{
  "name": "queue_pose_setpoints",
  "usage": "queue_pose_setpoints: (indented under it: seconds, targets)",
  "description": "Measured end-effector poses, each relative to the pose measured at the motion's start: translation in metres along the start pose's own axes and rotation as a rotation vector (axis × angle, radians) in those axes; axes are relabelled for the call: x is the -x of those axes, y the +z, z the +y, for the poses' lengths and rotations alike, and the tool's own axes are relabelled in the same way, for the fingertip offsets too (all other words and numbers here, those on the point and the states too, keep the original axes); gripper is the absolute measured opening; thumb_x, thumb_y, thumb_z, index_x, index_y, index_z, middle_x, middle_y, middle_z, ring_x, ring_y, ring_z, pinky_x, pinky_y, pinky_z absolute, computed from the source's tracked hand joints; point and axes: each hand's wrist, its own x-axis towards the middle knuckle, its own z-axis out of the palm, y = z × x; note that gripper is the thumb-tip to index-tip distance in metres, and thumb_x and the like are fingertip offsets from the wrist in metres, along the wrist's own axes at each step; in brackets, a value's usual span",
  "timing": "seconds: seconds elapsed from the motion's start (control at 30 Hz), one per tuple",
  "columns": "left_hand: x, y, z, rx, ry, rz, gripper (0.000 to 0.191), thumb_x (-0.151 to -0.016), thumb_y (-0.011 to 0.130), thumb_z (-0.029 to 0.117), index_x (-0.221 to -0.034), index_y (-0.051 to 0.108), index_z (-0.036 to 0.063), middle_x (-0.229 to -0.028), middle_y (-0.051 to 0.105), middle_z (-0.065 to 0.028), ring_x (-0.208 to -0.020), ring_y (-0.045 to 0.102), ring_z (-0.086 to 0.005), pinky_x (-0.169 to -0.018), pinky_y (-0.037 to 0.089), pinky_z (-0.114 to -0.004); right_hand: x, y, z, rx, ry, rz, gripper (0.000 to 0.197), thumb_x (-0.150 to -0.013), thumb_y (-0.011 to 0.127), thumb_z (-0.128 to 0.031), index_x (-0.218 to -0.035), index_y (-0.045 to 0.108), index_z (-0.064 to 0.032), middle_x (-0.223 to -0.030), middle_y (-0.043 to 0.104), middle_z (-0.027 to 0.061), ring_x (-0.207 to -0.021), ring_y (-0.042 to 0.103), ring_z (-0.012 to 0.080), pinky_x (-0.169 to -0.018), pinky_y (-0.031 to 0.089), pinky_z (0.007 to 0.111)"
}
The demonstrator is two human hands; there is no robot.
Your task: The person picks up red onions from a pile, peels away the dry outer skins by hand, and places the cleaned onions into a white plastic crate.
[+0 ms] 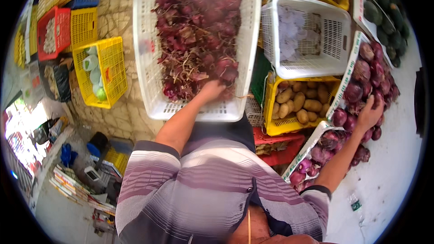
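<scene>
A large white plastic crate (252, 51) stands before me with a heap of red onions and loose dry skins (196, 37) in it. My left hand (213, 89) reaches into its near end, against the skins; its fingertips are blurred, and whatever they may hold is hidden. Off to the right, my right hand (371, 112) touches the pile of red onions (354, 91) behind the printed white carton edges. Its thumb and fingers are at an onion, but a firm hold cannot be made out.
Right of the big crate are a white crate (313, 71) with pale contents, a yellow crate (281, 130) of potatoes and dark green gourd-like produce (390, 23). At left stand a yellow crate (117, 74) with wrapped round produce and a red crate (62, 37) of small pale items.
</scene>
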Motion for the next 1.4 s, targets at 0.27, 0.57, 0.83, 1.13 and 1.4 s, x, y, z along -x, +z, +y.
queue_pose_setpoints:
  seconds: [0.27,0.57,0.83,1.13,1.4]
  targets:
    - [-0.059,0.047,-0.043,-0.006,-0.011,0.144,0.040,-0.087,0.061,0.036,-0.097,0.070,-0.0020,-0.099,0.069,-0.0239,-0.094,0.066,-0.0395,-0.084,0.051,-0.047,0.213,0.057,-0.296,-1.100,-0.265,-0.865,0.020,-0.087,0.062,-0.002,-0.106,0.064,0.0050,-0.113,0.065,0.0159,-0.104,0.063,0.0262,-0.092,0.048,0.034]
    - [0.014,0.035,-0.084,-0.317,0.235,-0.060,0.036,-0.094,0.053,0.035,-0.095,0.068,0.0022,-0.093,0.069,-0.0209,-0.089,0.066,-0.0388,-0.082,0.050,-0.048,0.298,0.225,-0.398,-0.151,-0.643,-0.957,0.026,-0.090,0.052,-0.018,-0.108,0.065,-0.0035,-0.111,0.061,0.0194,-0.109,0.056,0.0406,-0.096,0.040,0.055]
    - [0.070,-0.050,-0.050,0.291,-0.120,-0.081,0.062,-0.087,0.066,0.040,-0.132,0.054,-0.0019,-0.125,0.062,-0.0225,-0.114,0.061,-0.0338,-0.096,0.048,-0.039,0.277,0.237,-0.388,0.214,-0.899,-1.190,0.075,-0.062,0.085,-0.037,-0.123,0.049,-0.0102,-0.120,0.053,0.0172,-0.110,0.056,0.0435,-0.094,0.044,0.053]
    - [0.077,-0.079,-0.031,0.601,-0.052,0.172,0.056,-0.089,0.067,0.035,-0.130,0.055,-0.0012,-0.115,0.066,-0.0148,-0.103,0.064,-0.0193,-0.089,0.050,-0.031,0.269,0.223,-0.396,0.234,-0.881,-1.227,0.067,-0.069,0.079,-0.040,-0.117,0.049,-0.0032,-0.116,0.058,0.0232,-0.106,0.061,0.0410,-0.085,0.050,0.046]
    - [0.048,-0.085,-0.020,1.146,-0.118,0.188,0.053,-0.092,0.063,0.036,-0.129,0.052,-0.0014,-0.115,0.063,-0.0162,-0.104,0.062,-0.0238,-0.091,0.050,-0.034,0.306,0.246,-0.356,-0.353,-0.433,-1.575,0.089,-0.062,0.080,-0.054,-0.126,0.051,-0.0006,-0.113,0.062,0.0273,-0.109,0.059,0.0417,-0.093,0.048,0.044]
